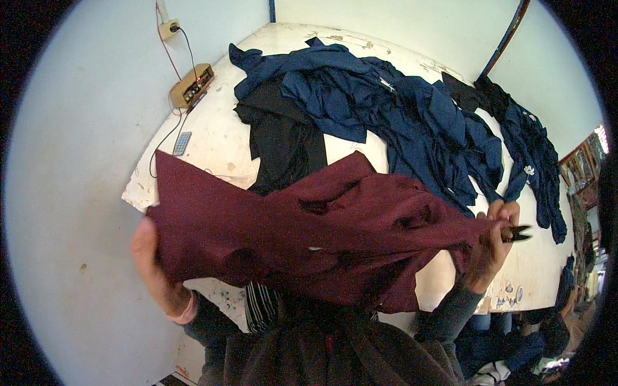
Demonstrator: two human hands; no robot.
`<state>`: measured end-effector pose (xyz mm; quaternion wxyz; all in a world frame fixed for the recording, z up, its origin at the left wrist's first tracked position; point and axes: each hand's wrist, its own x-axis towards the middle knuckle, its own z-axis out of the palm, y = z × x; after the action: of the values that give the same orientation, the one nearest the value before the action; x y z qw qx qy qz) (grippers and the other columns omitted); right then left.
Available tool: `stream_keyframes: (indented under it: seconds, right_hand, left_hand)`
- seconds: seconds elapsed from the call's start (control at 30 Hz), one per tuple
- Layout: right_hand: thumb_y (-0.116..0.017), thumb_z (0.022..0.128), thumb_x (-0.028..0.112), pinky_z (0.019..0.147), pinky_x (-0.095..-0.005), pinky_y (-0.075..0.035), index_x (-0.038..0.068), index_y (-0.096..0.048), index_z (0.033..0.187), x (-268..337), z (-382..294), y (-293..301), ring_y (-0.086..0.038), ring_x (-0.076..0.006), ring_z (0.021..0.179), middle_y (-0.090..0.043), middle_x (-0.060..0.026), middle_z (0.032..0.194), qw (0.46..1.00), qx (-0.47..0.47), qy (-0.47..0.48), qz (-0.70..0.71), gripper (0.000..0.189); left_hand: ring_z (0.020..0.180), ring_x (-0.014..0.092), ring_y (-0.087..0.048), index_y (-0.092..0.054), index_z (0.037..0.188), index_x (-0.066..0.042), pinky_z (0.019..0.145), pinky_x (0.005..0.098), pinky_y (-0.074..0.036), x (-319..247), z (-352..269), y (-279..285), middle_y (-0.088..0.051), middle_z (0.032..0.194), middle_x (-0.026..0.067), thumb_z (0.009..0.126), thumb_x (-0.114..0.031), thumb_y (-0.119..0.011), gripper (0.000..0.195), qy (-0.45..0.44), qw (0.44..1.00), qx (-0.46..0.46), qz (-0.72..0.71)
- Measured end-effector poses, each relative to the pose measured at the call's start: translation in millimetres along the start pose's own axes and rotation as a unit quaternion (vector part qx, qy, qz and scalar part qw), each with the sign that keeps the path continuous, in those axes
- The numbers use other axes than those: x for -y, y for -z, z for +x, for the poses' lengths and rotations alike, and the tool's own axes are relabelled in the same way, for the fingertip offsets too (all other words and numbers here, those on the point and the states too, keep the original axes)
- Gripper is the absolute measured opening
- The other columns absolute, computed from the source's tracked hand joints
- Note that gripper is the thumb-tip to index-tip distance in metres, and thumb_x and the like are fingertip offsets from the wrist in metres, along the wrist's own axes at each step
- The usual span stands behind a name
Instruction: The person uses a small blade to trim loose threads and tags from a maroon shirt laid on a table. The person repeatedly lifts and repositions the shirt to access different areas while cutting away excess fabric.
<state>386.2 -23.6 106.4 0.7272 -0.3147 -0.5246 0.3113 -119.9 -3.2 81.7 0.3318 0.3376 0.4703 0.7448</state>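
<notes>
A maroon cloth garment (299, 227) is stretched between my hands, above the near part of the table and in front of my body. My left hand (149, 255) grips its left edge, with the fingers partly hidden and somewhat blurred. At the other end, my right hand (492, 246) holds the bunched cloth. The dark pointed blades of small scissors or thread snips (521, 233) stick out past the right fingers; their handle is hidden in that hand. Creases run through the garment's right half, while its left part hangs flatter.
Dark blue garments (347, 96) and a black one (287, 130) lie heaped on the white table (227, 164). More dark clothing (526, 140) lies at the right. A brown electronic box (193, 87), wired to a wall socket (169, 30), and a remote control (182, 143) are at the left.
</notes>
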Motion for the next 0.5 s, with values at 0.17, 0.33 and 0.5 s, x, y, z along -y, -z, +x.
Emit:
stream_keyframes:
  seconds: [0.17,0.33,0.5]
  right_hand:
    - [-0.063,0.081,-0.009,0.086,-0.0311,-0.050,0.002,-0.059,0.106,-56.2,14.8,1.8,-0.066,-0.0207,0.096,-0.067,-0.0114,0.099,0.873,0.106,-0.112,-0.462,0.027]
    - [-0.067,0.084,-0.001,0.079,-0.0392,-0.053,0.006,-0.062,0.105,-105.6,-18.1,10.6,-0.072,-0.0331,0.090,-0.072,-0.0152,0.095,0.835,0.131,-0.176,-0.505,0.023]
    - [-0.071,0.084,0.004,0.082,-0.0383,-0.054,0.007,-0.064,0.108,-94.0,-22.2,4.1,-0.071,-0.0343,0.096,-0.072,-0.0148,0.100,0.816,0.095,-0.150,-0.550,0.025]
  left_hand:
    - [0.084,0.008,-0.062,-0.074,0.107,0.003,0.077,0.0244,-0.049,67.4,8.0,-27.0,-0.073,0.095,0.0025,0.103,-0.027,-0.063,0.032,0.074,0.983,0.109,0.130]
    - [0.082,0.008,-0.061,-0.073,0.111,0.005,0.077,0.0241,-0.049,114.2,2.2,-4.4,-0.072,0.091,-0.0001,0.104,-0.031,-0.060,0.039,0.154,0.957,0.163,0.186]
    - [0.096,0.022,-0.068,-0.071,0.116,0.002,0.083,0.0310,-0.052,104.4,-3.8,-2.6,-0.073,0.107,0.0117,0.100,-0.027,-0.065,0.034,0.018,0.905,0.151,0.398]
